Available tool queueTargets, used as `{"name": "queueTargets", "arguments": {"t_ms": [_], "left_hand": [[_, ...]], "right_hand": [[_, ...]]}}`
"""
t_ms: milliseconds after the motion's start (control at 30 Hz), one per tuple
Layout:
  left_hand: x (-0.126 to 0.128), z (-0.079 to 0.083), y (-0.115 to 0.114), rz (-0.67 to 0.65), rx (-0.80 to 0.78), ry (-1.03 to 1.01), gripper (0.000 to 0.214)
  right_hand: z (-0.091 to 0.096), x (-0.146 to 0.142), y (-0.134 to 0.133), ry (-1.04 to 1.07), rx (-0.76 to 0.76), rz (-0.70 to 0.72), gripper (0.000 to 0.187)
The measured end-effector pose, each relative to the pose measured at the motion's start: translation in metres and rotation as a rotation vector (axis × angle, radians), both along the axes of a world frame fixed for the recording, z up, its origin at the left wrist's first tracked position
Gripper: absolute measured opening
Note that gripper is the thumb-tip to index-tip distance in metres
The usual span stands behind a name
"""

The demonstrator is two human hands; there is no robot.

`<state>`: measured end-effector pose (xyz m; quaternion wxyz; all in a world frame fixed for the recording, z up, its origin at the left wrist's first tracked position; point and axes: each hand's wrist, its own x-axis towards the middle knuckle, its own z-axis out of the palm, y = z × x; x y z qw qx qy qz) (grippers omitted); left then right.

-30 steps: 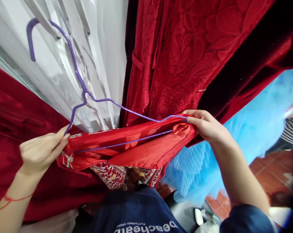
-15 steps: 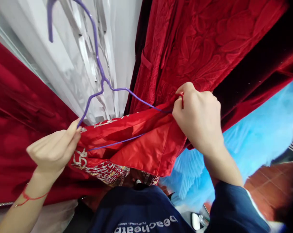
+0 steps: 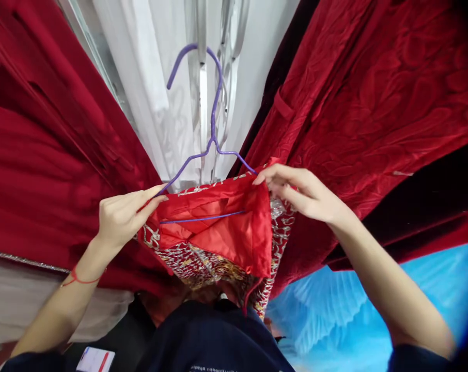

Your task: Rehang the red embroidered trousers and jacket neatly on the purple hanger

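I hold up a red satin garment [image 3: 222,232] with silver and gold embroidery, its lining showing, on a purple wire hanger [image 3: 213,129]. My left hand [image 3: 121,219] pinches the garment's left edge where the hanger's left arm goes in. My right hand [image 3: 299,194] grips the garment's right upper edge over the hanger's right arm. The hanger's hook points up, free, in front of a white garment [image 3: 180,93]. The hanger's lower bar shows inside the red lining.
Dark red velvet clothes hang at the left [image 3: 40,155] and right [image 3: 373,113]. A blue feathery garment [image 3: 358,310] fills the lower right. My dark blue top [image 3: 218,341] is at the bottom, with a small card [image 3: 94,359] at the lower left.
The hanger has swung upright and toward the middle. My hands have come closer together, and the garment now bunches narrower between them. My view has turned to the right.
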<state>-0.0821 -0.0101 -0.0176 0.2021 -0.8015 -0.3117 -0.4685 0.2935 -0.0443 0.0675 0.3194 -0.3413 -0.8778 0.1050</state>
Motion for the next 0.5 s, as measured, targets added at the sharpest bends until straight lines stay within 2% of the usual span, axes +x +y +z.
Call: {"name": "queueTargets", "arguments": {"t_ms": [67, 167, 200, 267, 333, 400, 433, 500], "left_hand": [[-0.001, 0.007, -0.004, -0.01, -0.047, -0.033, 0.021], [-0.003, 0.016, -0.016, 0.023, -0.084, -0.108, 0.013], [-0.003, 0.018, -0.019, 0.042, -0.091, -0.179, 0.012], [0.0, 0.019, -0.025, 0.076, -0.046, -0.421, 0.014], [0.002, 0.02, -0.025, 0.089, 0.087, -0.716, 0.021], [0.002, 0.021, -0.021, 0.073, 0.22, -0.967, 0.024], [0.0, 0.022, -0.019, 0.049, 0.231, -1.079, 0.024], [-0.007, 0.024, -0.015, -0.027, 0.145, -1.297, 0.025]], "right_hand": [[-0.013, 0.009, -0.001, -0.152, 0.082, 0.089, 0.04], [-0.04, 0.009, -0.002, -0.422, 0.315, 0.057, 0.058], [-0.05, 0.007, -0.001, -0.497, 0.394, 0.028, 0.057], [-0.065, -0.002, 0.002, -0.535, 0.533, -0.022, 0.044], [-0.074, -0.01, 0.006, -0.431, 0.587, -0.069, 0.025], [-0.076, -0.017, 0.009, -0.233, 0.579, -0.12, 0.012], [-0.075, -0.019, 0.01, -0.122, 0.568, -0.141, 0.009], [-0.073, -0.021, 0.01, 0.091, 0.553, -0.187, 0.006]]}}
